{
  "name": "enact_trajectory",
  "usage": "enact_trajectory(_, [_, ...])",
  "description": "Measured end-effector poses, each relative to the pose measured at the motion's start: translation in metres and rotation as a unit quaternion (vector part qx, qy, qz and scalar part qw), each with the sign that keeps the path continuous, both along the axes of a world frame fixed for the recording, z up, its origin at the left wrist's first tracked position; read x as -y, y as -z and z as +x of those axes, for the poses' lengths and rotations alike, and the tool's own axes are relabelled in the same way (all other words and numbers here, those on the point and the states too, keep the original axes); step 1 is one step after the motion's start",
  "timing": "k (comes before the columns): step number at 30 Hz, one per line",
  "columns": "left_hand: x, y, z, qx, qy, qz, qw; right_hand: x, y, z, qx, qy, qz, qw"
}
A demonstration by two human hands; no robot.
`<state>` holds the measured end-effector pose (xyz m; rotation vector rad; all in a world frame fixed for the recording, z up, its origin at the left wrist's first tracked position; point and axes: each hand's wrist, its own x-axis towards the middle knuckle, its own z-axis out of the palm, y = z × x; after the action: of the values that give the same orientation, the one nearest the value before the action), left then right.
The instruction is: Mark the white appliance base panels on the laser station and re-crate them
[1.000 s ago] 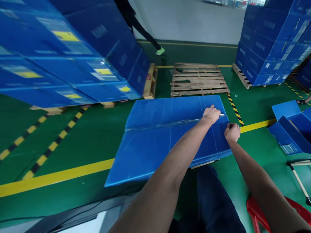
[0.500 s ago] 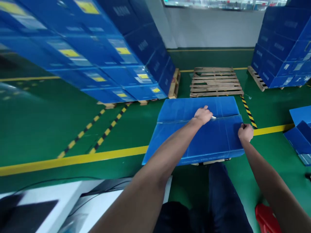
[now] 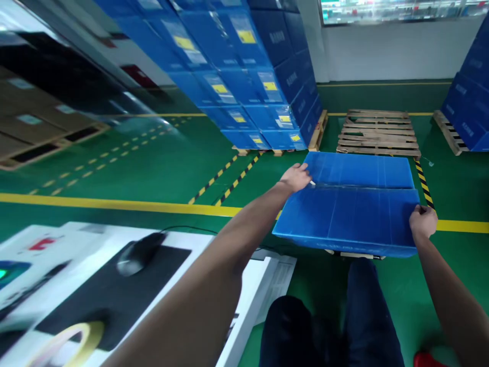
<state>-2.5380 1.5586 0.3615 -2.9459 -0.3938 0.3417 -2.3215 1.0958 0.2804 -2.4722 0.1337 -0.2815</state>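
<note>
A closed blue corrugated box [image 3: 359,214] lies in front of me, with a seam running across its top. My left hand [image 3: 297,177] is closed at the left end of that seam. From its fingers sticks a small, thin white tool [image 3: 312,183], possibly a cutter; most of it is hidden in the hand. At the opposite side of the box, my right hand [image 3: 423,222] is curled over the right edge, fingers bent. A dark patch shows between its thumb and fingers, and I cannot make out what it is.
Stacked blue boxes [image 3: 282,81] stand on a pallet beyond. Behind my box lies a bare wooden pallet [image 3: 378,133]. To the left, a white desk [image 3: 91,232] carries a mouse [image 3: 139,253], a black mat [image 3: 110,295] and a yellow tape roll [image 3: 91,336].
My left hand has moved leftward along the seam, from its right part to the left end, still holding the white tool. My right hand stays at the right edge. The view has turned left.
</note>
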Motion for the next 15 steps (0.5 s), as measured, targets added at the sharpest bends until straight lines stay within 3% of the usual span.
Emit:
enact_trajectory(4, [-0.031,0.0,-0.044,0.002,-0.065,0.021,0.998,0.0,0.007,0.003,0.013,0.001,-0.003,1.0])
enact_trajectory(9, [-0.031,0.001,-0.055,0.017,-0.116,0.024,0.993,0.0,0.008,0.004,0.034,0.0,-0.003,0.999])
enact_trajectory(12, [-0.034,-0.014,-0.07,0.016,-0.19,0.032,0.981,0.001,0.006,0.004,0.029,-0.005,-0.006,1.0])
enact_trajectory(15, [-0.038,-0.039,-0.101,0.018,-0.304,0.059,0.951,0.001,0.004,0.003,0.022,-0.007,-0.009,1.0])
